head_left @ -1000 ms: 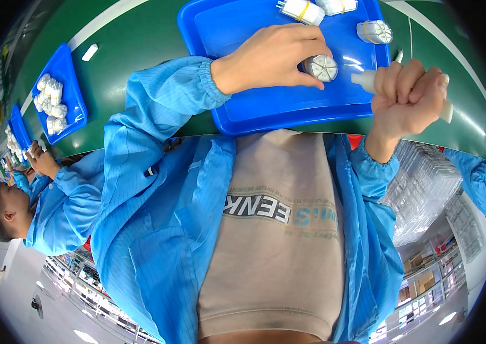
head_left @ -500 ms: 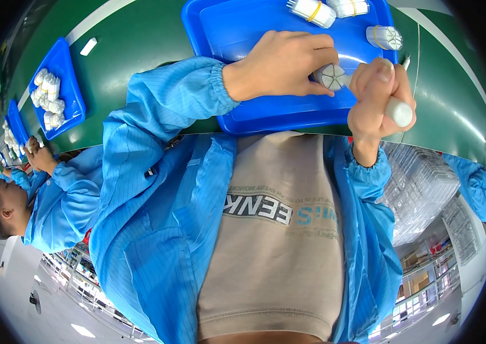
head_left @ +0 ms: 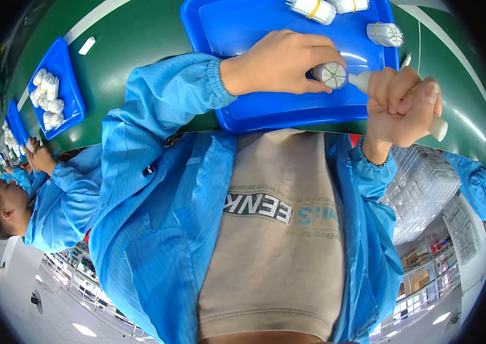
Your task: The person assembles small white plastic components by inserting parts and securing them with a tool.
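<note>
My left hand (head_left: 286, 63) is closed around a round bundle (head_left: 332, 75) of wedge-shaped white pieces, its end face turned to the right. It is held over the blue tray (head_left: 237, 117). In my right hand (head_left: 403, 106) is a white squeeze bottle (head_left: 439, 129) with a tapered tip, the fist wrapped round its middle. The bottle's tip points at the bundle's end face and is very close to it; whether they touch I cannot tell. At the tray's far right lies a similar bundle (head_left: 388, 35) with a yellow rubber band, and two more banded bundles (head_left: 314, 10) lie at its far edge.
The tray sits on a green table (head_left: 134, 43). A small white piece (head_left: 87, 46) lies on the table to the left, near another blue tray (head_left: 74, 112) of white bundles. A co-worker in blue (head_left: 65, 200) works at the left. Stacked clear plastic trays (head_left: 420, 192) stand at the right.
My right hand has moved right with the bottle, away from the bundle, so the tapered tip shows more. My left hand and its bundle have hardly moved.
</note>
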